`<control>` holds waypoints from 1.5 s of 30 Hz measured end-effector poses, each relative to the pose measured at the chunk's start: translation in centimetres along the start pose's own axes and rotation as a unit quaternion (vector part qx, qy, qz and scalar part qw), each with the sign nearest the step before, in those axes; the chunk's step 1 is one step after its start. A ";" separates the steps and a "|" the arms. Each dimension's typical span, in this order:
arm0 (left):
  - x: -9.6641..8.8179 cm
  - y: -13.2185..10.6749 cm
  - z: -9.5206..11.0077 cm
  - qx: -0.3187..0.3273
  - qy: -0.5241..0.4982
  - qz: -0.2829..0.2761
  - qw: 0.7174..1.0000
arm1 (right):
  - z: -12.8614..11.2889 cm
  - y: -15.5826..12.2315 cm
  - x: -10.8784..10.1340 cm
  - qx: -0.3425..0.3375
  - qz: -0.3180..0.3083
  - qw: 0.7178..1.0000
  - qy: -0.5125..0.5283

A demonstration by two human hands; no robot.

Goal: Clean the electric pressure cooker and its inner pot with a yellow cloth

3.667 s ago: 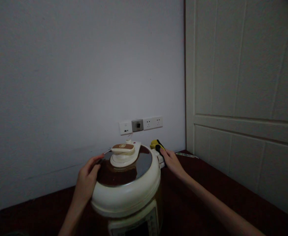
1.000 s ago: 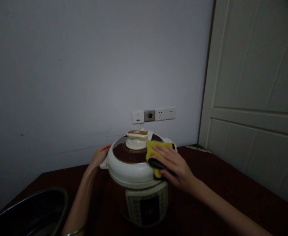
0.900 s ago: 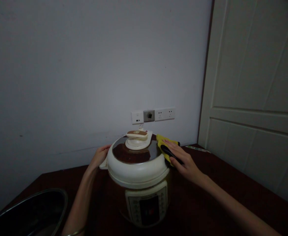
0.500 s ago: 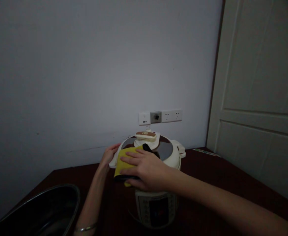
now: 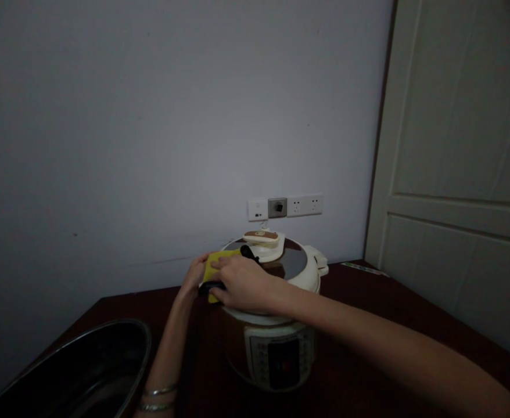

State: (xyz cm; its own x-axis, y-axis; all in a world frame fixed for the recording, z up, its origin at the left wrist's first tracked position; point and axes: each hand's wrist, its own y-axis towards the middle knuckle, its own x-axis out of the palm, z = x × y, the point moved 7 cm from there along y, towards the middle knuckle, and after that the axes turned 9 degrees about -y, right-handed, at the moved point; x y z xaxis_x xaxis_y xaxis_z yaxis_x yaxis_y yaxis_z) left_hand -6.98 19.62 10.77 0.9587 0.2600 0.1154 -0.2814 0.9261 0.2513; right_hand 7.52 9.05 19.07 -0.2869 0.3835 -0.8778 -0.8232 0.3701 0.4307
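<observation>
**Cloth [image 5: 222, 257] in R hand [image 5: 240, 284], at cooker [image 5: 272, 321] L edge**

Your R hand's closed on the yellow/blk cloth, pressing it to the cooker's L rim, arm across the front. Your L hand [image 5: 191, 278] is just beside the cloth at the same side; fingers partly hid, can't tell if gripping. Bangles [image 5: 159, 391] on L wrist. Cooker's upright on the dk red table [image 5: 368, 290], lid on, knob [image 5: 261, 237] up top, ctrl panel [image 5: 283, 361] facing you. Blk basin [image 5: 122, 354] nr L forearm. Sockets [image 5: 296, 205] on wall [image 5: 172, 128] behind; thin strip [image 5: 363, 269] on table, back R.
</observation>
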 end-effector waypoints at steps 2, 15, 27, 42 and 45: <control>0.0 0.4 -0.5 -0.010 -0.012 -0.004 1.000 | -0.4 -3.4 -1.2 -0.020 0.083 0.996 0.003; 0.7 -2.5 4.6 0.130 0.201 0.043 0.970 | 14.0 -15.6 0.2 0.182 0.251 0.938 0.156; 4.8 -5.6 3.7 0.120 0.281 -0.014 0.952 | 25.5 -4.4 6.5 0.364 -0.030 0.901 0.233; 5.4 -5.5 3.9 0.141 0.359 -0.021 0.923 | 17.2 -7.0 1.1 0.195 0.017 0.960 0.202; 5.4 -5.6 3.9 0.141 0.372 -0.023 0.917 | 13.0 -8.1 -0.7 0.103 0.058 0.982 0.149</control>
State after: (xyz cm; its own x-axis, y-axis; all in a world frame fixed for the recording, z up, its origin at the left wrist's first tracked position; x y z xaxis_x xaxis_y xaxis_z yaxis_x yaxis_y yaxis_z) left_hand -0.38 14.81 13.74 0.7033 0.4342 -0.5628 -0.1388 0.8604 0.4903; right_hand 20.76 16.80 18.91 -0.5285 0.1791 -0.8298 -0.6689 0.5141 0.5369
